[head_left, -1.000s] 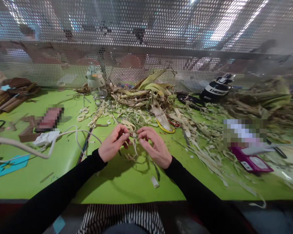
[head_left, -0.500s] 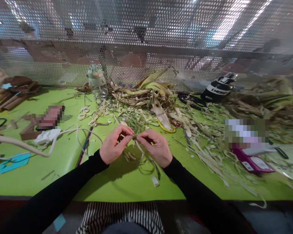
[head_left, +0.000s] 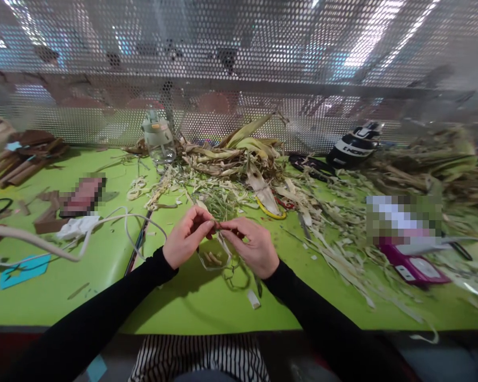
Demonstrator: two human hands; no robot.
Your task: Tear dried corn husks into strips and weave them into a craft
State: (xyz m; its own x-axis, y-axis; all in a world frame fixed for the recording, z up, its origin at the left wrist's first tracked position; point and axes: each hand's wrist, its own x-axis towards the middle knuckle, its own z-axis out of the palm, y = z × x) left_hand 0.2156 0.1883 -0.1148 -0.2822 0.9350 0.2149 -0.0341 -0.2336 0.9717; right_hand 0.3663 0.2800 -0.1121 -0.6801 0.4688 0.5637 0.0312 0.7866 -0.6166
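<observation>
Green table point(head_left: 103, 297): one
Hands: two; left hand point(head_left: 188, 237) and right hand point(head_left: 255, 248) pinching one pale strip point(head_left: 223, 245) between fingertips, above table's near half
Bottles behind: two; pale-green bottle point(head_left: 158, 138), black bottle point(head_left: 351, 153)

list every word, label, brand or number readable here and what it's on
"ENERG": roughly what the white band on the black bottle seems to read; blurred, and the last letters are unclear.
Orange mark on the pale green-topped bottle: too small to read.
Pinkish phone-like item and pale item at right: pixelated, nothing readable.
I can make out no other text.
</observation>
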